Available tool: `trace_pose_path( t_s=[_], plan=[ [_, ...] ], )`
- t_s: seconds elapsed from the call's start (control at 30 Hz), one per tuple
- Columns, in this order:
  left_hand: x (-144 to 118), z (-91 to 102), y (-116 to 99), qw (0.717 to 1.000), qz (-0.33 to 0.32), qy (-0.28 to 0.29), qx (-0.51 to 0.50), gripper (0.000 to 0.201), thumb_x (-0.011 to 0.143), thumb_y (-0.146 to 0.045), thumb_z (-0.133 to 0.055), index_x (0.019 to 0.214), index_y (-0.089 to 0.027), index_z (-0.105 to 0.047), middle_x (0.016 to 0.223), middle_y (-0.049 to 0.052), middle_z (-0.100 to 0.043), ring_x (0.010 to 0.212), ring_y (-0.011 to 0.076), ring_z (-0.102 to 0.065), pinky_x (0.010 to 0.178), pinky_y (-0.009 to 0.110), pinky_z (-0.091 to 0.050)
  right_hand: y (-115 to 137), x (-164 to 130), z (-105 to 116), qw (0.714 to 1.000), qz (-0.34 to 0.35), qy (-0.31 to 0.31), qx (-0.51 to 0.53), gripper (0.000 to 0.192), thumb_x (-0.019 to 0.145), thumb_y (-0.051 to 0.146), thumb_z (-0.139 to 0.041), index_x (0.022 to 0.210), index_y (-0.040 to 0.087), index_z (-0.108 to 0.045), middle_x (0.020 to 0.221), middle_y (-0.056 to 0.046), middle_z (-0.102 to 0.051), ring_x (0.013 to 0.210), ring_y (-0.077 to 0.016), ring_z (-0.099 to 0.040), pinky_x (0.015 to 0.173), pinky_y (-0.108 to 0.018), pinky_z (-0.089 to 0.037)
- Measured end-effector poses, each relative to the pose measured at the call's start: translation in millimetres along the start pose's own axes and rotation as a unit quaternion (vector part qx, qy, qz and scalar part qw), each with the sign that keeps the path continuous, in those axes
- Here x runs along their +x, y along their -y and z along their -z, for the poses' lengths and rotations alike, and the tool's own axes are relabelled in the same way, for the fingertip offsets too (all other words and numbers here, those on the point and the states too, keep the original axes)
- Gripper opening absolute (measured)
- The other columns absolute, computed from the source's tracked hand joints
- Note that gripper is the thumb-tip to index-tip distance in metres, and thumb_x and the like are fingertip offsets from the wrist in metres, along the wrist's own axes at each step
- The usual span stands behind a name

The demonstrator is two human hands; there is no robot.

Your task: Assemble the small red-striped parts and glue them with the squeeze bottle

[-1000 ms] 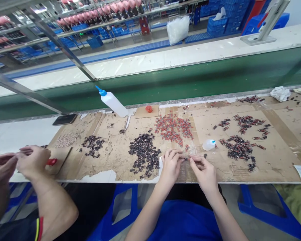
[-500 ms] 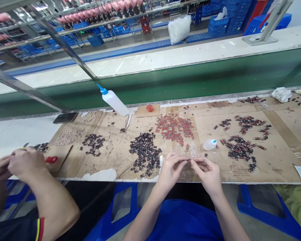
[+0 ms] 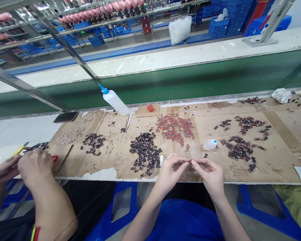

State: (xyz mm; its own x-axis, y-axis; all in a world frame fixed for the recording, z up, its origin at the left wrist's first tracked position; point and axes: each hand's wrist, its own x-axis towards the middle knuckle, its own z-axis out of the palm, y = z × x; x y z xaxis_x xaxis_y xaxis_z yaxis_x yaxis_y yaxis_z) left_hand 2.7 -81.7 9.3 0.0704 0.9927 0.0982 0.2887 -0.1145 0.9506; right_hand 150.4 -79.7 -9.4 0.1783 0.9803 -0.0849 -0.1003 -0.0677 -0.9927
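Note:
Near the table's front edge, my left hand (image 3: 173, 168) and my right hand (image 3: 211, 172) meet with fingertips pinched together. Between them is a tiny red-and-dark part (image 3: 190, 161), mostly covered by the fingers. Just beyond my hands lies a spread of small red parts with metallic tips (image 3: 174, 127). To the left is a heap of small black pieces (image 3: 145, 152). On the right, a small white squeeze bottle (image 3: 210, 144) with a blue tip lies on its side, beside a pile of red-and-black parts (image 3: 238, 147).
Cardboard (image 3: 120, 144) covers the table. A larger blue-capped bottle (image 3: 116, 102) leans at the back, near a red cap (image 3: 150, 108) and a dark phone (image 3: 65, 117). At the left, a co-worker's hands (image 3: 35, 164) work close to a yellow-handled tool (image 3: 20, 149).
My hands stay pinched around the tiny part with only a slight shift. The co-worker's hands have moved a little to the right, partly covering the red object there.

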Motion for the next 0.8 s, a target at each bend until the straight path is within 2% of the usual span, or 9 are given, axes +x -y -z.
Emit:
trace_pose_path(
  t_s=[0.3, 0.47, 0.67, 0.8],
  plan=[
    [-1.2, 0.8, -0.6, 0.999, 0.030, 0.005, -0.043, 0.010, 0.081, -0.024, -0.067, 0.084, -0.020, -0.075, 0.085, 0.007, -0.074, 0.087, 0.0193, -0.065, 0.084, 0.032, -0.052, -3.2, 0.6, -0.2, 0.998, 0.059, 0.004, 0.004, 0.015, 0.063, 0.035, -0.080, 0.063, 0.021, -0.074, 0.067, -0.005, -0.074, 0.061, -0.0197, -0.070, 0.060, -0.031, -0.061],
    [-1.3, -4.4, -2.0, 0.999, 0.036, -0.015, -0.016, 0.009, 0.082, -0.022, -0.064, 0.083, -0.019, -0.073, 0.083, 0.006, -0.071, 0.086, 0.0186, -0.064, 0.083, 0.031, -0.052, -3.3, 0.3, -0.2, 0.997, 0.073, -0.002, -0.004, 0.013, 0.064, 0.033, -0.080, 0.063, 0.022, -0.074, 0.069, -0.005, -0.074, 0.063, -0.0198, -0.070, 0.063, -0.031, -0.061],
    [-0.4, -5.9, -7.4, 0.999, 0.034, -0.006, 0.041, 0.009, 0.083, -0.018, -0.059, 0.084, -0.020, -0.068, 0.086, 0.005, -0.068, 0.089, 0.0186, -0.062, 0.084, 0.031, -0.049, 2.0, 6.5, 10.5, 0.996, 0.025, 0.074, -0.038, 0.025, 0.065, 0.042, -0.079, 0.075, 0.020, -0.076, 0.072, -0.006, -0.075, 0.064, -0.0208, -0.072, 0.062, -0.032, -0.062],
    [-0.9, -6.7, -7.0, 0.997, 0.023, -0.001, 0.073, 0.009, 0.083, -0.017, -0.057, 0.084, -0.020, -0.065, 0.086, 0.004, -0.067, 0.089, 0.0191, -0.061, 0.083, 0.032, -0.048, 0.9, 8.6, 10.3, 0.998, 0.001, 0.066, -0.017, 0.038, 0.062, 0.046, -0.081, 0.085, 0.017, -0.072, 0.069, -0.006, -0.073, 0.064, -0.0199, -0.072, 0.063, -0.031, -0.062]
  ],
)
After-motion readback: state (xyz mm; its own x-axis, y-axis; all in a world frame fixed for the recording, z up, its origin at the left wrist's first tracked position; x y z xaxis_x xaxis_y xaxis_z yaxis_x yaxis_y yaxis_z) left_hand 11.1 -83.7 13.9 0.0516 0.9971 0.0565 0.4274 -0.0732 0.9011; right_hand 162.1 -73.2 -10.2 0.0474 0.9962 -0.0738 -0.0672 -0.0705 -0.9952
